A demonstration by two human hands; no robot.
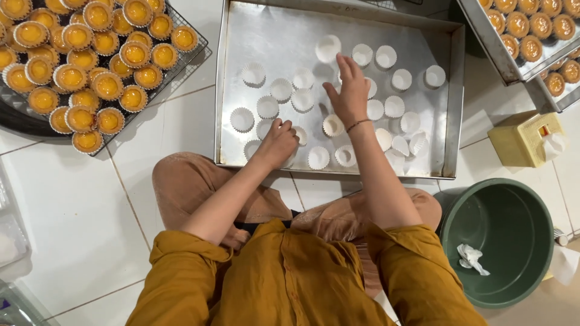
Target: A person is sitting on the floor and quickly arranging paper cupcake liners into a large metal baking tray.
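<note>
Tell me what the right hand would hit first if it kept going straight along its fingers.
Probably the white paper cup just beyond the right hand, near the metal tray's far wall; height above the tray is unclear.

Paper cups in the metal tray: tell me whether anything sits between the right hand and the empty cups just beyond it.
Nothing visible does. The right hand hovers open over the metal tray, with white paper cups lying on bare tray beyond its fingers.

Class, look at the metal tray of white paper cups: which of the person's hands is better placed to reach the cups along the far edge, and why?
Probably the right hand: it is stretched open over the middle of the tray, close to the far paper cups. The left hand is curled at the near edge, seemingly around a cup.
</note>
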